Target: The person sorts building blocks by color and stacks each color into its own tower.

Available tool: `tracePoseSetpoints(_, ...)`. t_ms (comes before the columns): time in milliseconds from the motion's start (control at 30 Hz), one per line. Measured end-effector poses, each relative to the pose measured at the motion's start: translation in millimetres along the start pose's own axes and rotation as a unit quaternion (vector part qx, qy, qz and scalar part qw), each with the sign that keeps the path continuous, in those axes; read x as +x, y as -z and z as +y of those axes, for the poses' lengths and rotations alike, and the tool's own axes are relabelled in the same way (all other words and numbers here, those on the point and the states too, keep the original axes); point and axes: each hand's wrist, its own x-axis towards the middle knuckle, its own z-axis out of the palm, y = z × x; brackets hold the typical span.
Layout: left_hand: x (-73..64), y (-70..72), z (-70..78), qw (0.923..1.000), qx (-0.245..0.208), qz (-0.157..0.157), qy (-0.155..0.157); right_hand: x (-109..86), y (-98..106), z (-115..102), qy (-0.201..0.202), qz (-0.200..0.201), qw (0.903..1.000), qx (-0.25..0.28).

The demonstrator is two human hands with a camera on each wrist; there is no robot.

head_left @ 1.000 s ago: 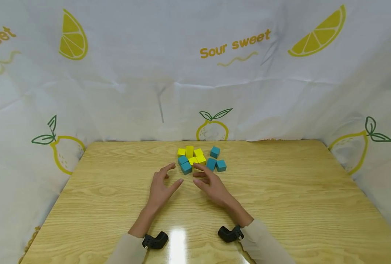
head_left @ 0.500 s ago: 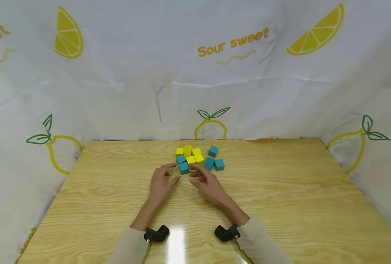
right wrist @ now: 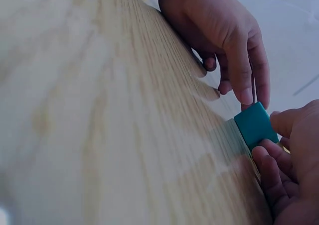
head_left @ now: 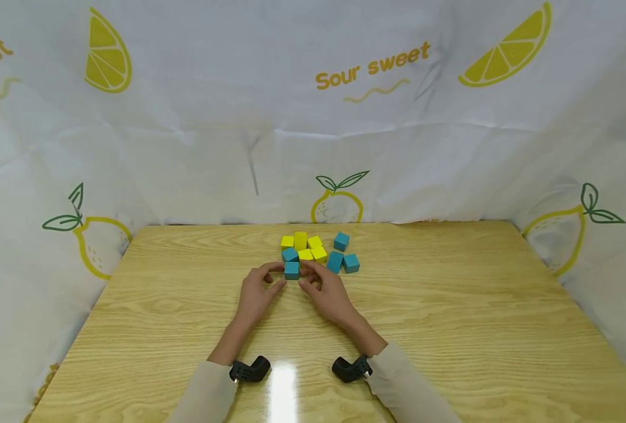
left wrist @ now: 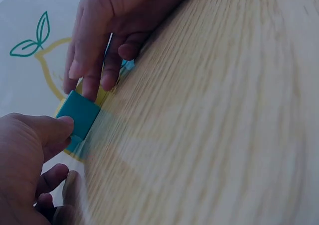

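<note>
A blue cube (head_left: 292, 271) stands on the table between the person's two hands. The left hand (head_left: 256, 295) holds its left side with bent thumb and index finger; in the left wrist view the thumb lies against the blue cube (left wrist: 79, 111). From the right, the right hand (head_left: 330, 294) holds the same blue cube (right wrist: 255, 124) with curved thumb and fingers. Just behind it sits another blue cube (head_left: 289, 255), next to a group of yellow blocks (head_left: 319, 254). The right hand's fingertips partly cover the nearest yellow block.
To the right of the group lie more blue blocks (head_left: 335, 262), (head_left: 351, 263) and a blue cube (head_left: 341, 241) farther back. A white lemon-print curtain (head_left: 212, 176) borders the wooden table (head_left: 450, 317). Each wrist wears a black camera (head_left: 249, 370).
Both hands have closed in on the front blue cube, the right hand moving left. That cube has turned to face squarely forward and shifted slightly away from its neighbours.
</note>
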Motion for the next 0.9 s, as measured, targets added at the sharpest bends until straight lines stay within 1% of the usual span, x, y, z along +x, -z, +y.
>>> tracePoseSetpoints(100,-0.2,-0.8,-0.3,1.0000,0.008,0.001,-0.005,2.2,-1.4,0.6,0.001,0.005,0.9998,-0.018)
tracePoseSetpoints(233,0.8,-0.5,0.9,0.9998,0.017,0.005,-0.012,4.0,-1.8,1.0,0.007,0.002,0.9996,-0.026)
tracePoseSetpoints(400,1.2,0.7,1.5,0.9999,0.014,0.001,-0.002,4.5,-2.5,4.0,0.021,-0.005,0.9994,-0.026)
tracePoseSetpoints(533,-0.5,2.9,1.7,0.9999,0.006,-0.009,0.005,4.1,-3.7,6.0,0.032,-0.005,0.9990,-0.030)
tracePoseSetpoints(700,-4.3,7.7,0.7,0.9996,-0.011,-0.025,0.001,3.7,-4.3,5.8,0.038,-0.002,0.9989,-0.028)
tracePoseSetpoints(900,-10.2,14.0,-1.9,0.9986,-0.009,-0.048,0.019,1.4,-2.7,3.0,0.042,-0.014,0.9981,-0.043)
